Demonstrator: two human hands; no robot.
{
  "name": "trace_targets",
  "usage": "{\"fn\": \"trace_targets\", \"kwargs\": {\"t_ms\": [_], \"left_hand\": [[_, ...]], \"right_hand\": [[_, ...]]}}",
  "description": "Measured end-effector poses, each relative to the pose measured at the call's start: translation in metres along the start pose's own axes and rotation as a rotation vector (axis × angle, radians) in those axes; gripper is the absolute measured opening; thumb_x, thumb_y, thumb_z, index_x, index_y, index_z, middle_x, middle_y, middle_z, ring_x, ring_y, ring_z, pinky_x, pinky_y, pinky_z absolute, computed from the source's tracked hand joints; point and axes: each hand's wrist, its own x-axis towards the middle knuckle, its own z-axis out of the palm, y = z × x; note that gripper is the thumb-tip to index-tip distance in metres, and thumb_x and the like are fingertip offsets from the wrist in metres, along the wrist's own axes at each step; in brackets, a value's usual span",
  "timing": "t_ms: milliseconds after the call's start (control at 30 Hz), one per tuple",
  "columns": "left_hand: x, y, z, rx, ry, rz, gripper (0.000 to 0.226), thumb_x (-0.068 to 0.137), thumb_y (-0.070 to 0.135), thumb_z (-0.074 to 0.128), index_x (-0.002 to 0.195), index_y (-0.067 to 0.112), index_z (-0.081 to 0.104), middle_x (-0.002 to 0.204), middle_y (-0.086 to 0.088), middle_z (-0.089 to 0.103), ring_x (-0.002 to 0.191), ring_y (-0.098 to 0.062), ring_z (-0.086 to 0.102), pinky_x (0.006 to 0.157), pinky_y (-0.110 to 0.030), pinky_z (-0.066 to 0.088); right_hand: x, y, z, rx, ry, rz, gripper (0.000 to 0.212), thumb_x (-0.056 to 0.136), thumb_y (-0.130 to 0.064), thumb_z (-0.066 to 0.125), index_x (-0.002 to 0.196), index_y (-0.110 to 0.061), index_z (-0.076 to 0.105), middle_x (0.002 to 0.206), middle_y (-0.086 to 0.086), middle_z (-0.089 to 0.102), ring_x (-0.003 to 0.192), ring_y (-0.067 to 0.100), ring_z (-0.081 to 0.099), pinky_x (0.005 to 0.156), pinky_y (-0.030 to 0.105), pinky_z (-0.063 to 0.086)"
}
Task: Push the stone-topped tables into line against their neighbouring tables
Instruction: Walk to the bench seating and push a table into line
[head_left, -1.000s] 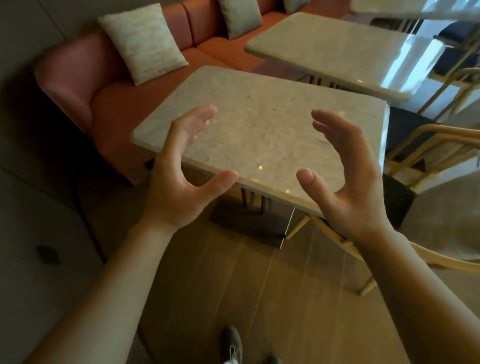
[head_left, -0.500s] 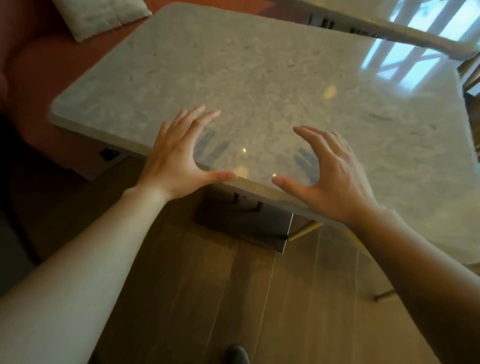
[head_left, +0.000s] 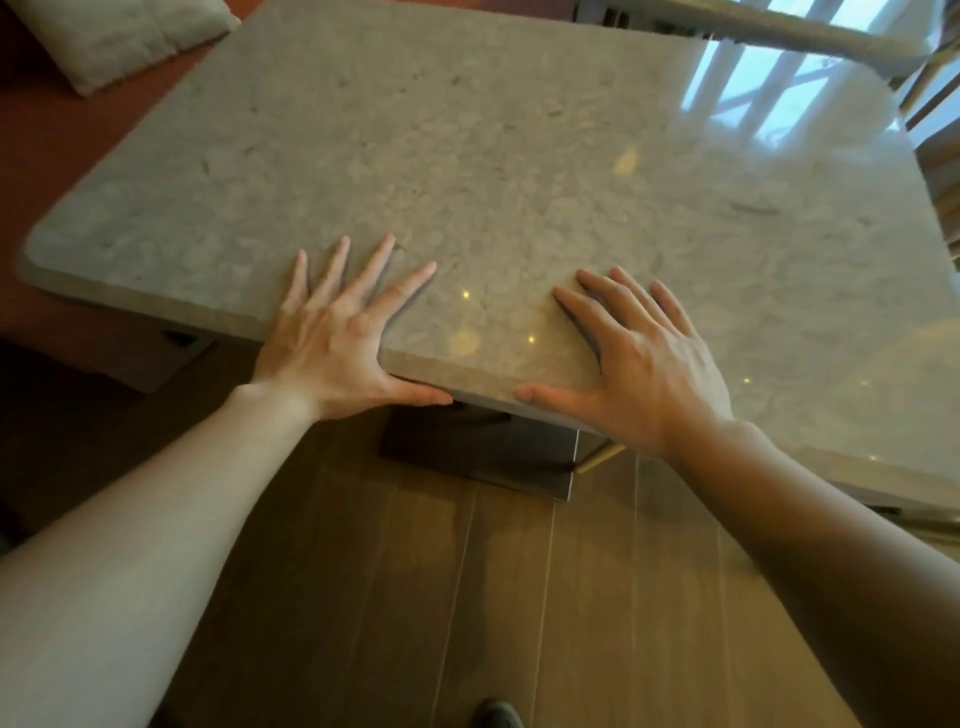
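Observation:
A grey stone-topped table (head_left: 467, 130) fills most of the view. My left hand (head_left: 337, 338) lies flat on its near edge with fingers spread and the thumb along the rim. My right hand (head_left: 639, 364) rests flat on the same edge a little to the right, thumb pointing left along the rim. A second stone-topped table (head_left: 810, 36) shows its edge at the top right, with a narrow gap between the two tops.
A red bench seat (head_left: 52, 156) with a pale cushion (head_left: 114, 36) lies on the left, close to the table's left side. The dark table base (head_left: 483, 452) stands on the wooden floor (head_left: 441, 597). Chair parts (head_left: 940, 119) show at the right edge.
Both hands came down from above the table and now lie flat on its near edge. The view has moved closer over the table.

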Motion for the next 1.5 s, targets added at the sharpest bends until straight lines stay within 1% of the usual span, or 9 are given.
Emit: {"fn": "trace_targets", "kwargs": {"t_ms": [167,267,333,467,633,833,1133,1367,1500], "left_hand": [[0.000,0.000,0.004,0.014,0.041,-0.015,0.138,0.053,0.115,0.014,0.169,0.039,0.009,0.180,-0.001,0.010,0.164,-0.042,0.014,0.129,-0.068,0.008],[0.000,-0.002,0.007,0.017,0.061,-0.003,0.135,0.056,0.114,0.015,0.168,0.040,0.010,0.179,0.000,0.012,0.163,-0.043,0.016,0.128,-0.068,0.010],[0.001,-0.001,0.008,0.024,0.070,0.022,0.128,0.058,0.114,0.014,0.167,0.047,0.009,0.179,0.003,0.011,0.163,-0.043,0.016,0.128,-0.069,0.010],[0.001,0.005,0.011,0.028,0.083,0.034,0.119,0.062,0.112,0.012,0.165,0.054,0.008,0.179,0.008,0.009,0.164,-0.043,0.013,0.128,-0.070,0.009],[0.004,0.009,0.011,0.054,0.082,0.051,0.121,0.060,0.113,0.011,0.165,0.054,0.003,0.180,0.002,0.007,0.163,-0.046,0.012,0.130,-0.068,0.010],[0.007,0.008,0.012,0.049,0.140,0.047,0.123,0.055,0.115,0.007,0.164,0.057,0.009,0.179,0.004,0.014,0.163,-0.042,0.019,0.131,-0.062,0.016],[0.007,0.009,0.012,0.062,0.173,0.052,0.122,0.056,0.114,0.008,0.164,0.057,0.013,0.178,0.005,0.017,0.163,-0.040,0.022,0.131,-0.061,0.019],[0.009,0.007,0.014,0.095,0.175,0.069,0.119,0.060,0.113,0.012,0.164,0.055,0.013,0.177,0.003,0.021,0.161,-0.042,0.025,0.130,-0.062,0.021],[0.008,0.006,0.013,0.089,0.169,0.069,0.120,0.059,0.113,0.007,0.164,0.055,0.013,0.177,0.003,0.021,0.161,-0.043,0.025,0.129,-0.063,0.021]], "right_hand": [[-0.008,-0.004,0.003,-0.031,0.024,0.039,0.118,0.074,-0.104,0.021,0.167,-0.031,0.027,0.176,0.000,0.024,0.166,0.029,0.012,0.134,0.055,0.008],[-0.011,-0.007,0.006,-0.107,-0.038,0.027,0.129,0.068,-0.107,0.013,0.170,-0.028,0.013,0.180,0.003,0.011,0.167,0.033,0.002,0.133,0.060,0.002],[-0.010,-0.008,0.007,-0.158,-0.070,0.018,0.133,0.066,-0.108,0.012,0.171,-0.026,0.006,0.180,0.005,0.005,0.166,0.035,-0.001,0.132,0.062,0.001],[-0.008,-0.009,0.006,-0.180,-0.073,0.012,0.131,0.069,-0.105,0.012,0.170,-0.022,0.009,0.180,0.007,0.008,0.166,0.038,0.003,0.132,0.064,0.005],[-0.006,-0.008,0.008,-0.197,-0.068,0.006,0.130,0.070,-0.106,0.013,0.171,-0.023,0.009,0.180,0.006,0.008,0.166,0.037,0.005,0.132,0.063,0.007],[-0.003,-0.008,0.008,-0.212,-0.063,0.008,0.137,0.064,-0.108,0.000,0.170,-0.023,0.012,0.180,0.007,0.010,0.166,0.037,0.007,0.132,0.061,0.008],[-0.003,-0.006,0.011,-0.198,-0.038,0.010,0.132,0.068,-0.108,0.012,0.169,-0.023,0.020,0.178,0.007,0.018,0.165,0.036,0.013,0.132,0.060,0.012],[-0.004,-0.009,0.006,-0.194,-0.066,0.019,0.135,0.066,-0.108,0.010,0.170,-0.023,0.017,0.179,0.006,0.014,0.166,0.035,0.010,0.133,0.060,0.010],[-0.004,-0.012,0.003,-0.199,-0.083,0.029,0.135,0.065,-0.107,0.010,0.170,-0.023,0.016,0.179,0.005,0.012,0.166,0.034,0.007,0.133,0.059,0.008]]}}
